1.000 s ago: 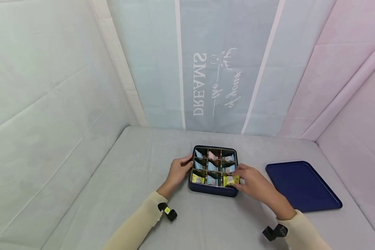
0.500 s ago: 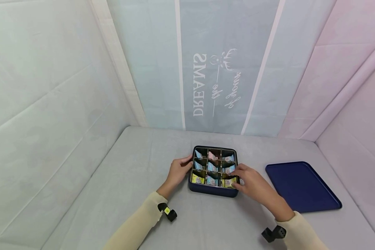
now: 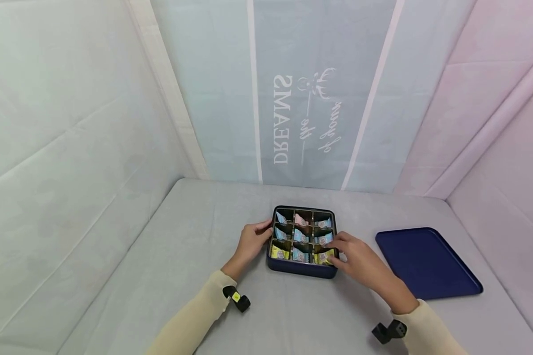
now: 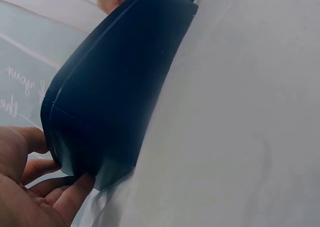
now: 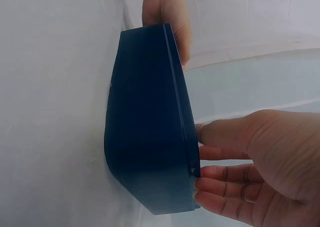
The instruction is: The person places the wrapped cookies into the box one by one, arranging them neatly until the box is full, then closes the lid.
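A dark blue tin (image 3: 301,268) with a gold-coloured divided insert sits on the table in the head view, a wrapped candy in each visible compartment. My left hand (image 3: 251,241) rests its thumb and fingers against the tin's left wall. In the left wrist view, fingertips of the left hand (image 4: 45,187) press at the tin's end. My right hand (image 3: 360,259) reaches over the near right corner, thumb and forefinger at a yellow wrapped candy (image 3: 322,257) inside the compartment. In the right wrist view the right hand's thumb (image 5: 225,132) crosses the rim and hides the candy.
A dark blue lid (image 3: 428,264) lies flat on the grey cloth-covered table (image 3: 213,217) to the right. Blue candies (image 3: 300,255), a pink one (image 3: 300,220) and another yellow one (image 3: 279,253) occupy the other compartments. Fabric walls (image 3: 71,148) enclose the table.
The yellow candy at the right hand has gone down and slightly left into the near right compartment. The left hand keeps its place against the tin.
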